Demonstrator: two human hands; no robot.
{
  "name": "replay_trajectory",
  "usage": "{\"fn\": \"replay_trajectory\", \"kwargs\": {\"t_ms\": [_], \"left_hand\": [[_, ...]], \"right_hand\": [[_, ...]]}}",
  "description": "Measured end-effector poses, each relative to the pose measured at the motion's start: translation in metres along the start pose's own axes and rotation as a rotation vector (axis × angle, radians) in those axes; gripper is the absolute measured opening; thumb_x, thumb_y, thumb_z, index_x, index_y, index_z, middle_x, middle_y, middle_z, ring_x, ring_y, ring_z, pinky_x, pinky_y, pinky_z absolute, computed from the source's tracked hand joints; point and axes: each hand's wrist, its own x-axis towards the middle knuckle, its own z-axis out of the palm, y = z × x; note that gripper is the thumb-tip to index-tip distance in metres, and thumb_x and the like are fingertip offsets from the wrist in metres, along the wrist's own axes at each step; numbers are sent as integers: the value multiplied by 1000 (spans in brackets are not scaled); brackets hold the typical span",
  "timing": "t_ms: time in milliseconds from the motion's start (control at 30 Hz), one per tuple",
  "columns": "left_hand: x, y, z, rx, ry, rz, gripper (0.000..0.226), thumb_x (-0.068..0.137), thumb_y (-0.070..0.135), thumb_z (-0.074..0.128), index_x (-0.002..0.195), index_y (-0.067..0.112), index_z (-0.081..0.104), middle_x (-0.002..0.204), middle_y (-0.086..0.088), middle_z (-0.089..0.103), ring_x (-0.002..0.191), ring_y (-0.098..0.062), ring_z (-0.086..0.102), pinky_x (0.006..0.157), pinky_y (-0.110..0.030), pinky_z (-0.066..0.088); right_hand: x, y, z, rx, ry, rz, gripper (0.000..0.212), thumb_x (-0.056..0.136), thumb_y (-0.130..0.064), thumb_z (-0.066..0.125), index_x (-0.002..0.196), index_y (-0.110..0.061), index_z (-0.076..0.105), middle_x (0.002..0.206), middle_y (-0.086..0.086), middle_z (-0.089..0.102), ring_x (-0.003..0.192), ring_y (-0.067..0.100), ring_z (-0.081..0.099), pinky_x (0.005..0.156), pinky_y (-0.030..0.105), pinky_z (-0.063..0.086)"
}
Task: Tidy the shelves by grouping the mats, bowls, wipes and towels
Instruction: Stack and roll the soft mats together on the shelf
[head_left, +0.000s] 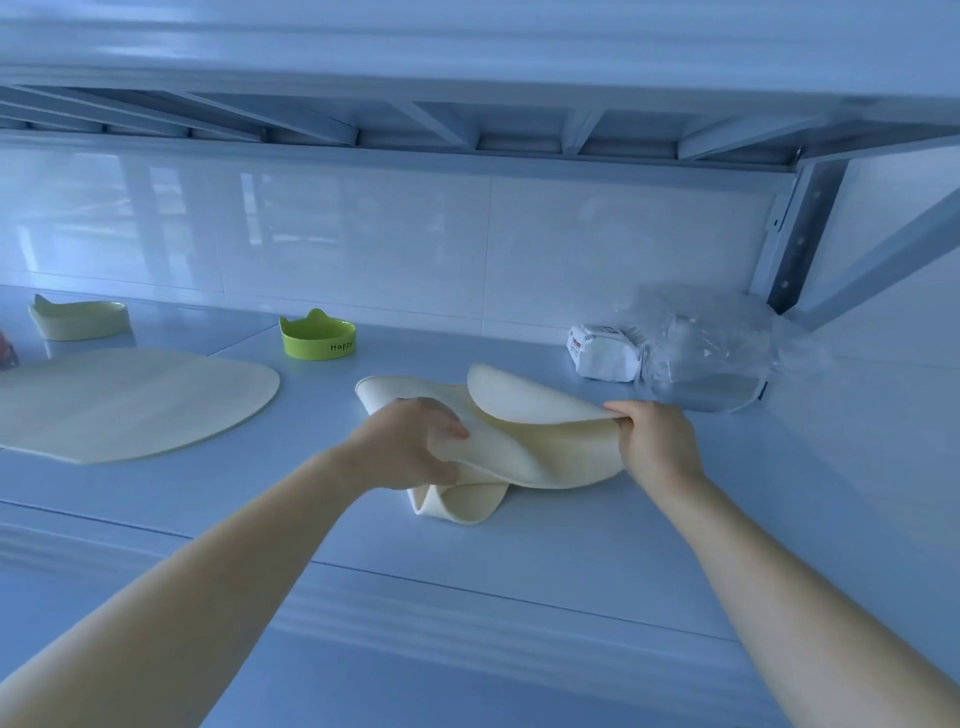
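Observation:
A cream mat (524, 415) lies crumpled and folded on the white shelf (519, 561), right of the middle. My left hand (410, 441) grips its left fold. My right hand (654, 441) pinches its raised right edge. A second cream mat (130, 400) lies flat at the left. Behind it stands a pale cat-eared bowl (78, 318). A green cat-eared bowl (318, 336) marked "Happy" stands further right, near the wall. A white pack, perhaps wipes (605, 353), lies at the back right beside the crumpled mat.
A clear plastic bag (717, 358) sits against the white pack at the back right. The upper shelf's frame (467, 130) hangs low overhead. A metal upright and brace (800, 234) close the right end. A small reddish thing (5, 348) shows at the left edge.

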Motion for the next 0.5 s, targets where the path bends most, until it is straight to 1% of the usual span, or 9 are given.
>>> {"fn": "replay_trajectory", "kwargs": {"t_ms": [67, 100, 133, 200, 267, 333, 400, 433, 500], "left_hand": [[0, -9, -8, -4, -5, 8, 40, 68, 23, 73, 105, 35, 66, 123, 20, 49, 113, -6, 43, 88, -19, 37], [0, -11, -11, -2, -7, 14, 37, 69, 21, 73, 103, 35, 67, 123, 20, 49, 111, -4, 42, 86, -17, 35], [-1, -13, -13, 9, -8, 20, 36, 70, 20, 72, 103, 34, 67, 123, 19, 50, 109, -3, 41, 85, -17, 33], [0, -14, -13, 37, -8, 26, 34, 72, 21, 70, 103, 34, 67, 126, 18, 49, 106, -2, 39, 87, -17, 33], [1, -12, -10, 73, -10, 28, 34, 74, 22, 67, 106, 34, 65, 130, 17, 48, 107, -4, 41, 89, -20, 37], [0, -9, -6, 100, -4, 39, 34, 78, 23, 64, 110, 34, 64, 133, 16, 46, 112, -7, 43, 92, -19, 37], [-3, -9, -1, 92, 10, 41, 34, 79, 23, 64, 112, 32, 63, 134, 16, 45, 115, -7, 41, 93, -17, 32], [-5, -10, 0, 78, 18, 38, 34, 80, 23, 64, 113, 31, 63, 134, 16, 45, 112, -6, 41, 93, -17, 31], [-9, -13, 2, 31, 36, 25, 33, 79, 23, 65, 111, 31, 64, 133, 17, 46, 105, -4, 41, 92, -18, 33]], "right_hand": [[-11, 8, 0, -58, -64, 17, 23, 81, 1, 48, 87, -6, 69, 85, 15, 69, 88, 37, 61, 68, 36, 46], [-15, 9, -1, -97, -105, 36, 16, 81, -1, 49, 77, -6, 64, 76, 14, 64, 79, 36, 58, 62, 35, 42], [-17, 9, -1, -127, -132, 60, 16, 83, -4, 51, 68, -7, 57, 69, 11, 59, 73, 34, 54, 58, 34, 37], [-17, 6, -3, -162, -154, 76, 30, 84, -9, 55, 57, -11, 41, 59, 5, 46, 65, 29, 45, 50, 30, 29], [-16, 3, -4, -173, -152, 42, 40, 83, -12, 58, 55, -13, 31, 55, 1, 39, 62, 27, 40, 45, 29, 24], [-17, 1, -5, -183, -153, 14, 42, 84, -18, 62, 57, -15, 29, 60, 2, 46, 65, 28, 44, 48, 30, 26], [-20, -1, -6, -217, -140, -8, 42, 85, -25, 64, 61, -17, 30, 78, 9, 60, 80, 30, 55, 59, 29, 32], [-21, -3, -8, -231, -125, -23, 36, 86, -27, 63, 65, -16, 35, 89, 11, 63, 89, 30, 57, 65, 30, 34], [-23, -10, -9, -255, -110, -54, 23, 88, -31, 59, 82, -11, 50, 106, 14, 60, 101, 31, 56, 74, 31, 38]]}}
